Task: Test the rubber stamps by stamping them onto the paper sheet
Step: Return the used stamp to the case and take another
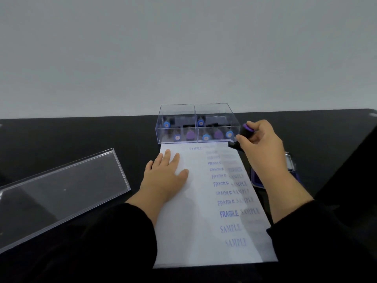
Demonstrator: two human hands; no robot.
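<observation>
black tabletop point(71, 135); white paper sheet point(204, 231) printed with blue "fragile" and "sample" marks; clear plastic box point(196, 111) of stamps. your left hand point(163, 176) lies flat on the sheet; your right hand point(259, 139) grasps a black purple-topped rubber stamp point(243, 132) at the sheet's far right corner.

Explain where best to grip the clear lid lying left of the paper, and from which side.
Take the clear lid by its near long edge, coming from the person's side. It lies flat and wide, so fingers must pinch its thin raised rim rather than span it.
</observation>
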